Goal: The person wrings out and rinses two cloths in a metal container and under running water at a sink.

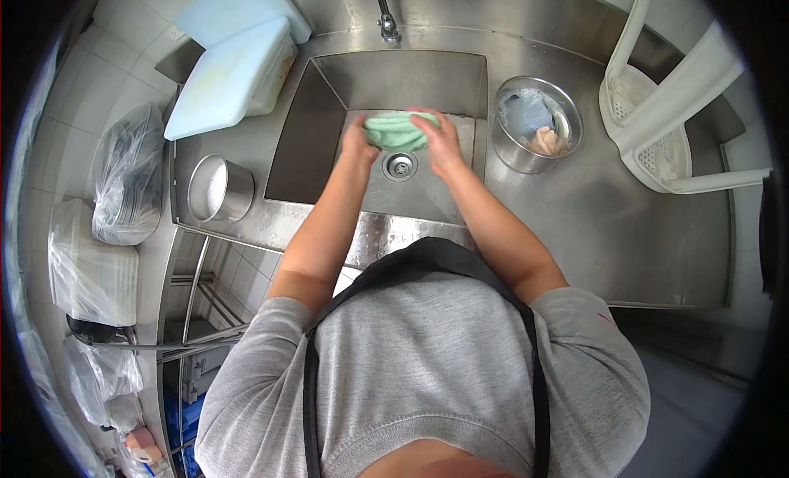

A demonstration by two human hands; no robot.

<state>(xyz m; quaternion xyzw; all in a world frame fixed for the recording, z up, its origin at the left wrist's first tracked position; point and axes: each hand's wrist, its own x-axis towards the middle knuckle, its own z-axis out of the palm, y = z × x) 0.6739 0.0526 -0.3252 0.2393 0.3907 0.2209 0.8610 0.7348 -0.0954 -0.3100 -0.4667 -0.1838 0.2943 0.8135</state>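
Both hands hold a bunched green cloth over the basin of a stainless steel sink. My left hand grips the cloth's left end, and my right hand has its right end, fingers over the top. Just below the cloth in the picture, the round drain strainer shows in the sink floor. The faucet stands at the back edge, beyond the hands. Blur hides the exact finger positions.
Right of the sink stands a steel pot with wet cloths in it; a white plastic stool lies farther right. On the left are a steel container of white contents, pale cutting boards and bagged stacked containers.
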